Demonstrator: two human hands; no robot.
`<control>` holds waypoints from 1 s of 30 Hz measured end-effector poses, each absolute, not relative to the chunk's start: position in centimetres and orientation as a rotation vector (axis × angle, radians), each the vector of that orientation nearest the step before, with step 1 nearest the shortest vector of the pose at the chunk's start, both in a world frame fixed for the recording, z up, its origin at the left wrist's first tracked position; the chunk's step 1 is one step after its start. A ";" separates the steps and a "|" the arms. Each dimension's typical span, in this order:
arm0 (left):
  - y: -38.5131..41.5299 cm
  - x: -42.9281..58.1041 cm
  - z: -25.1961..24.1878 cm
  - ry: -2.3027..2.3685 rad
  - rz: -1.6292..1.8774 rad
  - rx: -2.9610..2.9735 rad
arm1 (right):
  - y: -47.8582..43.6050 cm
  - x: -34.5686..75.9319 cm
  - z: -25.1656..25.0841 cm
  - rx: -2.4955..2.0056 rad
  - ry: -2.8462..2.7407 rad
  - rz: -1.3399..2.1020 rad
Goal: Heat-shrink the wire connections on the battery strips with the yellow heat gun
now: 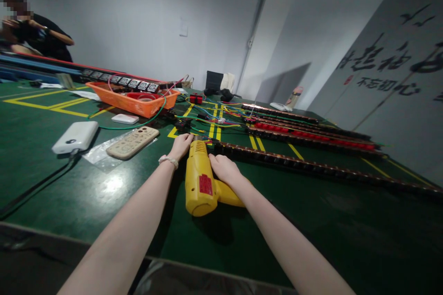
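Forearms (119, 230), yellow heat gun (200, 177) between fingers (187, 138), contact unclear

Light rather dim and cool; lamp itself out of view, seems to be overhead. Strong white glare spot on green tabletop (51, 198), left side. Under yellow heat gun (200, 170) lies soft dark shadow. Grey wall (166, 18) unevenly lit, with angular shadow toward right. Lower right corner sinks into darkness. Wide lens stretches lettered panel (391, 60), makes it lean. Farther wires (221, 120) look soft, details smeared. Pixel blocks cover head of person (51, 39), upper left.
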State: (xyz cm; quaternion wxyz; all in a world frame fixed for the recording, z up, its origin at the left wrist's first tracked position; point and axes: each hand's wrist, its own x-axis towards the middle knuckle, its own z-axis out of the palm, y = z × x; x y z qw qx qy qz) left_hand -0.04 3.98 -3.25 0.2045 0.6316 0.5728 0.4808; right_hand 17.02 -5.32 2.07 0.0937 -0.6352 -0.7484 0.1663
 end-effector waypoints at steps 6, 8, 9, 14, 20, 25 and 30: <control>3.7 0.1 -3.1 1.593 1.345 1.848 | -5.7 18.0 2.2 -1.915 -2.199 0.508; 3.7 0.1 -3.1 1.617 1.372 1.876 | -6.0 18.7 2.3 -1.925 -2.190 0.508; 3.6 0.1 -3.1 1.629 1.386 1.886 | -6.2 19.1 2.4 -1.928 -2.184 0.505; 3.5 0.3 -3.1 1.588 1.429 1.875 | -7.1 21.2 2.5 -2.008 -2.116 0.508; 3.5 0.3 -2.9 1.503 1.451 1.813 | -7.6 22.0 2.3 -2.035 -2.095 0.526; 3.4 0.2 -2.8 1.490 1.465 1.814 | -7.9 21.7 2.7 -2.042 -2.100 0.466; 3.2 0.3 -2.6 1.503 1.488 1.822 | -7.6 20.5 2.9 -2.002 -2.103 0.403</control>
